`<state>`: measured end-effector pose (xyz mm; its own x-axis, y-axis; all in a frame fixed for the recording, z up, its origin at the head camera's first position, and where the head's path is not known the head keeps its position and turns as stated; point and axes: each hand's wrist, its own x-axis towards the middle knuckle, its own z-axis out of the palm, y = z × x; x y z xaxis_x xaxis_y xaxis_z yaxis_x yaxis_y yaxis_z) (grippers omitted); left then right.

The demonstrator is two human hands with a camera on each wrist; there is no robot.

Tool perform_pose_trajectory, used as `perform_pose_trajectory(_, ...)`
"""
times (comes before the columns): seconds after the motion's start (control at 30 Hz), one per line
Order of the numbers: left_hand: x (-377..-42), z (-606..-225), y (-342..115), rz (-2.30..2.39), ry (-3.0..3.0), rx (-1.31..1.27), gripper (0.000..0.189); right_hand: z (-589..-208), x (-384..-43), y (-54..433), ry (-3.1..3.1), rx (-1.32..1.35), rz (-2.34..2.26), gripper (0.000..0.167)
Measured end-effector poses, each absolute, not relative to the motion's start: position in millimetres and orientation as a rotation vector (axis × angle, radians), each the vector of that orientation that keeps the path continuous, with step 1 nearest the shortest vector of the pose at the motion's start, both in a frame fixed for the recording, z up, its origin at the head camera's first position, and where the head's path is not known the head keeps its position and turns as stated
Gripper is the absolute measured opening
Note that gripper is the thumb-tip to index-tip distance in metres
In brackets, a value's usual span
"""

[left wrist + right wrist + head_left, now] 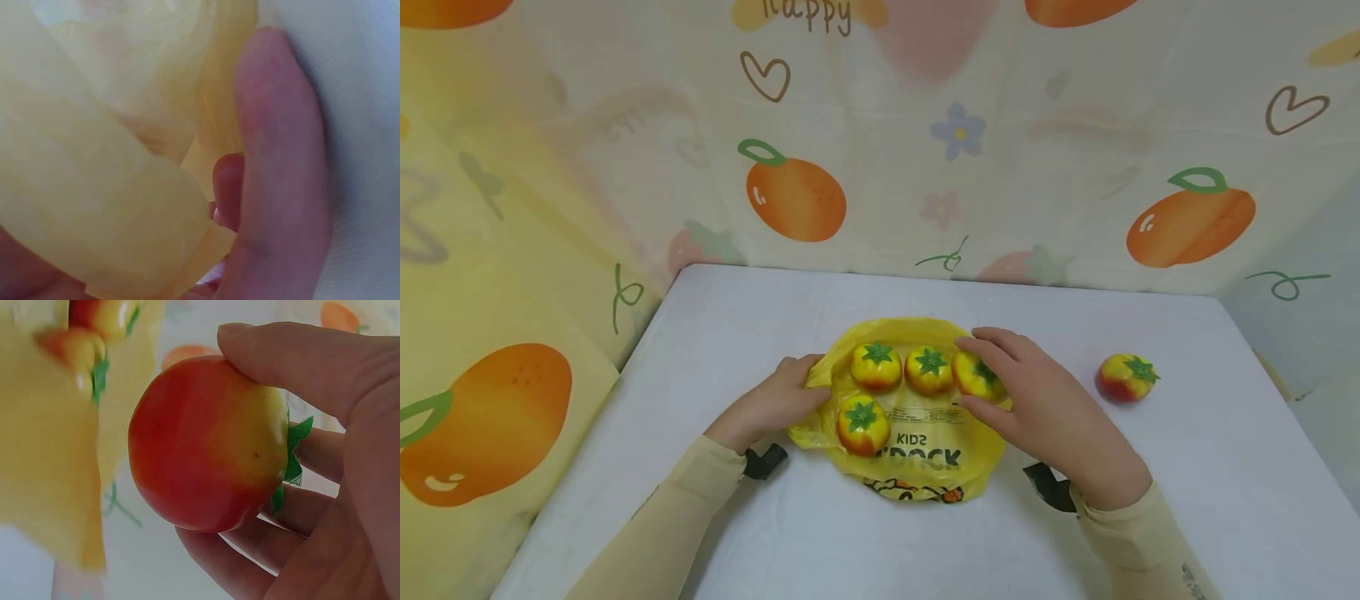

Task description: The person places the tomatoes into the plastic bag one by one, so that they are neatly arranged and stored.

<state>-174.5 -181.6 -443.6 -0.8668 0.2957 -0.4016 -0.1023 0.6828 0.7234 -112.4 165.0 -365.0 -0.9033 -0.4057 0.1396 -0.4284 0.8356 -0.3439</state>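
A yellow plastic bag (pixel 977 454) with dark printing lies spread on the table, its edge partly raised. My left hand (pixel 775 398) holds the bag's left edge between thumb and fingers; film (pixel 125 206) covers part of that hand in the left wrist view. With thumb and fingers curled round it, my right hand (pixel 1048 408) grips a yellow-red toy tomato (pixel 200 444) at the bag's right side. Three like it, a back-left tomato (pixel 876 360), a middle tomato (pixel 928 375) and a front-left tomato (pixel 862 427), rest within the bag's outline, green leaves up.
Another toy tomato (pixel 1126 378) lies tilted on the white table (pixel 1187 483), right of my right hand. A printed cloth (pixel 895 150) hangs behind the table and along its left side. Black straps (pixel 1052 487) show at both wrists.
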Motion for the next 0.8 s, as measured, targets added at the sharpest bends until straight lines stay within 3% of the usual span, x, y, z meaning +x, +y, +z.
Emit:
perform_pose_trajectory(0.43, -175, -444, -182, 1.072, 2.397, 0.157, 0.068, -392, -106, 127, -2.917, 0.941, 0.565, 0.067)
perform_pose_trajectory(0.8, -176, -446, -182, 1.074, 2.402, 0.175, 0.068, -406, -106, 112, -2.985, 0.986, 0.564, 0.066)
